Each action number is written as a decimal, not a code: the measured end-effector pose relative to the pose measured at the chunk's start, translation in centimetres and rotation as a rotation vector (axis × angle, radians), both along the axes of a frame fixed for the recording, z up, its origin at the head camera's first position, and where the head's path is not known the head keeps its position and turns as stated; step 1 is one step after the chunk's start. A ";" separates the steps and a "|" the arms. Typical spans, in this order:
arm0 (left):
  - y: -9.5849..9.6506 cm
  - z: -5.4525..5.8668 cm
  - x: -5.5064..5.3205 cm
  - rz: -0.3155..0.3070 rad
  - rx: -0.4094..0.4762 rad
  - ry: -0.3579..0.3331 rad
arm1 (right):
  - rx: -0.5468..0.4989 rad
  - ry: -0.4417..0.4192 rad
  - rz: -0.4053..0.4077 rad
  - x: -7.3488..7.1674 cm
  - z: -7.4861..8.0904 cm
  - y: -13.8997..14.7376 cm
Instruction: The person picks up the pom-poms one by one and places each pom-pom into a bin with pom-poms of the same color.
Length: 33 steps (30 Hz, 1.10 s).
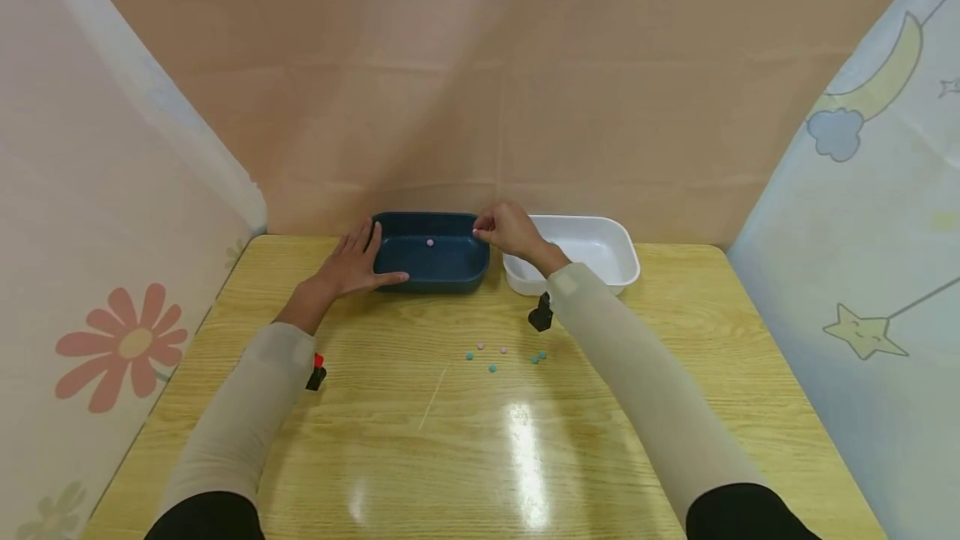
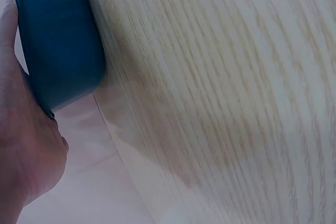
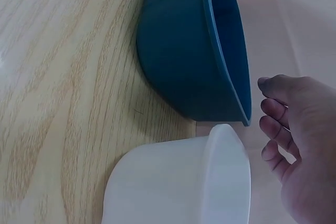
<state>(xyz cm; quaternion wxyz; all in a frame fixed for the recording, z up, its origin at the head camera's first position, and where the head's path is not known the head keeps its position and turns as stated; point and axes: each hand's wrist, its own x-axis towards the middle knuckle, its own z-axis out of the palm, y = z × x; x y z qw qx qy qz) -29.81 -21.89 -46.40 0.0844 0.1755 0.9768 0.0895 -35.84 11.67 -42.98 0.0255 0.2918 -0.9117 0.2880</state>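
Three panels enclose a yellow wood-grain table (image 1: 375,465) streaked with glare: a plain tan backdrop (image 1: 615,107) behind, a panel with a large red flower (image 1: 135,343) on the person's left, and one with a crescent moon (image 1: 892,73) on the right. Two trays stand along the far edge, a dark blue tray (image 1: 450,284) and, just beside it, a white tray (image 1: 603,252). Seven beads can be counted: four blue beads (image 1: 492,368) and two pink beads (image 1: 503,350) on the tabletop in front of the trays, plus one pale pink bead (image 1: 430,242) inside the blue tray. One left hand (image 1: 348,267) braces that tray's left end, fingers extended; the right hand (image 1: 512,230) hangs at its right rim, fingers bent, a pale speck at the tips. Whether they grasp a bead cannot be told.
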 end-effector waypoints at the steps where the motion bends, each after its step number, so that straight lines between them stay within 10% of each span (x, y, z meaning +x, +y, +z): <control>1: 0.0 0.0 0.0 0.001 -0.001 -0.002 | 0.002 0.001 0.003 0.0 0.0 -0.1; 33: 0.1 0.2 0.2 0.001 0.002 -0.007 | 0.022 0.023 0.017 0.7 -0.2 2.2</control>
